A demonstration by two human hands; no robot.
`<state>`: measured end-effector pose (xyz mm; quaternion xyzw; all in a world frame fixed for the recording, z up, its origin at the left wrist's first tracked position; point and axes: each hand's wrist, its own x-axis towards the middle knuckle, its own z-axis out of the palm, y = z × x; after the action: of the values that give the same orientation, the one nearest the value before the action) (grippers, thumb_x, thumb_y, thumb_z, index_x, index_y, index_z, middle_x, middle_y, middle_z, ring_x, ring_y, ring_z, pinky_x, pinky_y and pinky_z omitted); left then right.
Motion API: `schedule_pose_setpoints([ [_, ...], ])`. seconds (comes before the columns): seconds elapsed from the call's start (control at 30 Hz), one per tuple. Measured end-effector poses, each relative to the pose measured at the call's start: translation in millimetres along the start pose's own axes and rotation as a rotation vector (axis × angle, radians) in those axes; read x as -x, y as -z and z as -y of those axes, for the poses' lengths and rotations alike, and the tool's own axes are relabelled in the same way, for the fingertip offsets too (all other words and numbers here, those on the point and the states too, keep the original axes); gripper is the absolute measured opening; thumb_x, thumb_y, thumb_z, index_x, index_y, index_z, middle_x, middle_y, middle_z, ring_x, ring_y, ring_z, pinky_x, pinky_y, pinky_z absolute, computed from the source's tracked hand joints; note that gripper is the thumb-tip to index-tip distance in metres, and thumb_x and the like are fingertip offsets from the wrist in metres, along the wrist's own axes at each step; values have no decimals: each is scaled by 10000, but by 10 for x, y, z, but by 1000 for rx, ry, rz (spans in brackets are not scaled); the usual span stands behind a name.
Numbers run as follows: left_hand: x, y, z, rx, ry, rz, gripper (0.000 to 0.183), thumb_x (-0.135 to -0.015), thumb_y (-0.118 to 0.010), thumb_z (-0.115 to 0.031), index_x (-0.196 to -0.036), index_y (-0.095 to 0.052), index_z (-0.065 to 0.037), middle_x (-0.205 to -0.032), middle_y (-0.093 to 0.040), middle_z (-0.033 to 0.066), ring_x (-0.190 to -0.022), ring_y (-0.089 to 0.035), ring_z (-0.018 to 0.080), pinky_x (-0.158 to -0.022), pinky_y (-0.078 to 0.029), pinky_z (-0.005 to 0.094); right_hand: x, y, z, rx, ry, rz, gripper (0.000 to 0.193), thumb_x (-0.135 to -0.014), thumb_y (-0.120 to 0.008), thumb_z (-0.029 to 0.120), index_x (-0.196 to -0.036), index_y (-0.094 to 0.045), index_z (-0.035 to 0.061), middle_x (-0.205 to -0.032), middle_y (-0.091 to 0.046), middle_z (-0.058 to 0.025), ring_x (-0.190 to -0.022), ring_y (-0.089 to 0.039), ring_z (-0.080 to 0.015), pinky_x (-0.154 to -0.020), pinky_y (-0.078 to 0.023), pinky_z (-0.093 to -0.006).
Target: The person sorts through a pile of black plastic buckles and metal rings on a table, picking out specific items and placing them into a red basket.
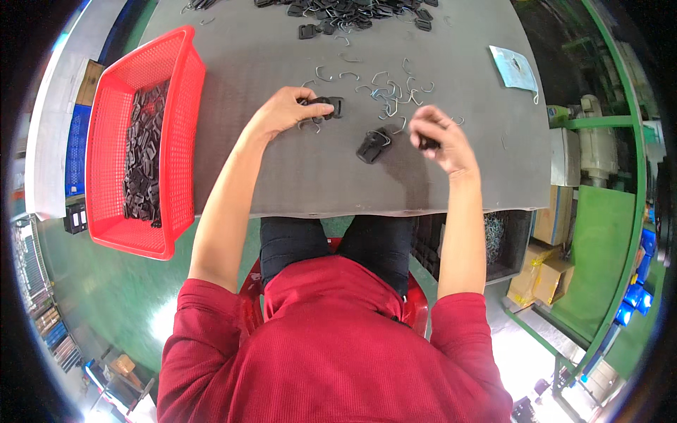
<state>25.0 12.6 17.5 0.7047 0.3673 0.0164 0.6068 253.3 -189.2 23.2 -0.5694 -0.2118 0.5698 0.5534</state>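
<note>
My left hand (285,113) is closed on a black plastic buckle (337,107), its thumb and fingers pinching it at the tabletop; part of the buckle is hidden under the fingers. Curled and slightly smeared by motion, my right hand (446,141) grips a small black plastic piece (427,142) above the table; its exact shape is covered. Between the hands lies another black buckle (371,148) with a bent wire hook (381,135) against its upper end. Loose silvery wire hooks (393,93) are scattered just beyond both hands.
A red perforated basket (185,141) holding many black plastic parts (146,155) stands at the left. More black buckles (345,13) are heaped at the table's far edge. A blue face mask (513,68) lies at the far right. A dark crate (508,247) sits below the table's right front.
</note>
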Motion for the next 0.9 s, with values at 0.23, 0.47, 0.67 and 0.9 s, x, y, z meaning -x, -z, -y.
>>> schedule_pose_setpoints([
  [0.23, -50, 58, 84, -287, -52, -185, 365, -816, -641, -403, -810, -637, -38, -695, -552, -26, -684, -477, 73, -577, -368, 229, 119, -695, -437, 1187, 267, -291, 366, -632, -789, 246, -837, -567, 39, -894, -609, -103, -806, -593, -302, -684, -459, -395],
  [0.47, 182, 286, 202, 1094, -56, -87, 145, -824, -622, -205, -898, -555, -100, -897, -591, 46, -722, -538, 111, -463, -422, 213, 310, -151, -360, 60, 49, 218, 165, -745, -684, 125, -868, -582, 81, -777, -554, -1, -594, -508, -101, -442, -308, -192],
  [0.67, 37, 0, 169, 271, -75, -159, 358, -782, -669, -207, -1052, -529, -18, -904, -600, 52, -745, -555, 121, -607, -447, 262, 479, -112, -352, -288, 132, 64, 174, -832, -619, 164, -980, -581, 82, -793, -565, -47, -584, -493, -101, -419, -266, -182],
  [0.9, -149, -329, 28, -682, -169, -327, 383, -696, -724, -222, -966, -585, 12, -802, -646, 157, -813, -635, 274, -681, -469, 382, 101, -786, -386, 1237, 68, -488, 381, -707, -740, 306, -928, -582, 39, -919, -638, -171, -844, -628, -322, -749, -482, -411],
])
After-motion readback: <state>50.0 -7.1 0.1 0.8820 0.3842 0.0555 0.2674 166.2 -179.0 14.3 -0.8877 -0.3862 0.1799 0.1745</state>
